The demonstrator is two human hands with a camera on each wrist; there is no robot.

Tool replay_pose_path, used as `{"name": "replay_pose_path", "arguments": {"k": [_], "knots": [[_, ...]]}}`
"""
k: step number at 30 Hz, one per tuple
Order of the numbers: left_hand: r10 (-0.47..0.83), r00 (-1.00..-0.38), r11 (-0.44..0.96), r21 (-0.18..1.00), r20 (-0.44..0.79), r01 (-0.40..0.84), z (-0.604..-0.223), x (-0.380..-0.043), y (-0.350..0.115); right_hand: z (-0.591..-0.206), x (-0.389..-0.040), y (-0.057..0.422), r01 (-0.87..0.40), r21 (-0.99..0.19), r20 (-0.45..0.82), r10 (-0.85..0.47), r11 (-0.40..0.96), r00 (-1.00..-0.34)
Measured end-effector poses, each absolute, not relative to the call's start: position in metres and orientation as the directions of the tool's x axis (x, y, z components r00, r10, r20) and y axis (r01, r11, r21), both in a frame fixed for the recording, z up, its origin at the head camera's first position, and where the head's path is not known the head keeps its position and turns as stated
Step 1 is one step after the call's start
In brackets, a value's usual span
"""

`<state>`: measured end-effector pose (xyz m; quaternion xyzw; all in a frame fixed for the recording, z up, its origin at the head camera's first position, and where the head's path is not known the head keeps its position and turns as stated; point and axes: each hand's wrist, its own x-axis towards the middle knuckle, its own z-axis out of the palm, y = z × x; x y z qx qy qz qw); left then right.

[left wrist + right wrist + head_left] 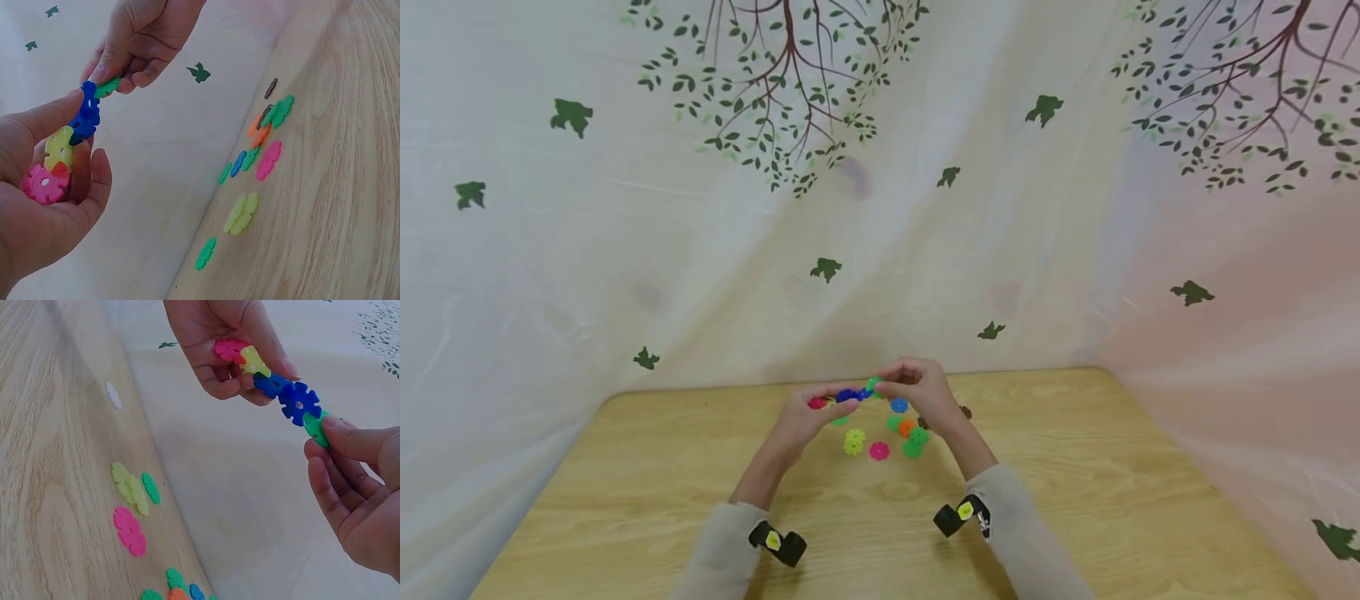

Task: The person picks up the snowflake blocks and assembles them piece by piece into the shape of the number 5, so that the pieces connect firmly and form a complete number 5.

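A curled left hand point(806, 420) grips a chain point(271, 385) of discs above the worktop point(640, 475) as the right hand point(925, 396) pinches the green disc point(316, 430) at its end, yellow discs point(854, 442) lying at 6 o'clock from the chain in the head view.

Discs point(308, 400): smooth plas., semi-matt; tbl point(625, 475): wood-grain; sleeves point(1026, 533): matt cloth.

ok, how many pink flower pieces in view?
2. One pink piece ends the chain in the left hand; the other pink piece lies on the table, right of the yellow pieces in the head view. More could be hidden behind the hands.
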<state>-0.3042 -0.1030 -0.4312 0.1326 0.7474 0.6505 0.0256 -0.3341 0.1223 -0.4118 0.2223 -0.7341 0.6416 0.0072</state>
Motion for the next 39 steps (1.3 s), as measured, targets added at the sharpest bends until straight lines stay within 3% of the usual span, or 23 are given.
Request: {"name": "replay_pose_path", "arguments": {"k": [6,15,20,32,39], "knots": [[0.209,-0.968,0.155,0.972,0.142,0.176,-0.431,-0.302,-0.103,-0.414,-0.333,0.12,-0.341,-0.938,0.302,-0.326,0.069,-0.896],[0.434,-0.891,0.138,0.967,0.137,0.216,-0.43,-0.301,-0.106,-0.418,-0.332,0.116,-0.33,-0.94,0.288,-0.328,0.081,-0.9],[0.474,-0.868,0.098,0.971,0.147,0.218,-0.43,-0.299,-0.105,-0.418,-0.329,0.113,-0.335,-0.936,0.287,-0.326,0.103,-0.901],[0.388,-0.915,0.098,0.983,0.107,0.156,-0.433,-0.303,-0.106,-0.418,-0.329,0.113,-0.303,-0.944,0.243,-0.346,0.129,-0.906],[0.317,-0.943,0.042,0.992,0.101,0.12,-0.429,-0.305,-0.111,-0.409,-0.332,0.121,-0.274,-0.935,0.161,-0.416,0.226,-0.895]]}}
